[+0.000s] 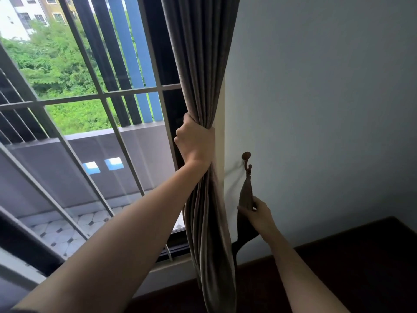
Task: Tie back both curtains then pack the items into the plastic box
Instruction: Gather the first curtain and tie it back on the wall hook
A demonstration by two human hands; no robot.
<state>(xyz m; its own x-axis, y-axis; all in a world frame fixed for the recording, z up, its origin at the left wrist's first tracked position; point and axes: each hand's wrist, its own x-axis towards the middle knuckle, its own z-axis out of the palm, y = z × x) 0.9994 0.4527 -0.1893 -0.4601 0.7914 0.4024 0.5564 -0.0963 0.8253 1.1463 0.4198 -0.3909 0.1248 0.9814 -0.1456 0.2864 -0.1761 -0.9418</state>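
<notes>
Left hand (195,141) has the grey curtain (203,75) bunched tight in its fist, right at the window's (90,98) edge. Right hand (259,214) pinches the tieback (246,193), which hangs off the wall hook (247,161) just beside it.

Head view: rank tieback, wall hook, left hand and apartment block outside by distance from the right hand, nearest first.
1. tieback: pinched in the right hand.
2. wall hook: just above, on the wall.
3. left hand: up-left, gripping the curtain.
4. apartment block: outside, far left.
</notes>
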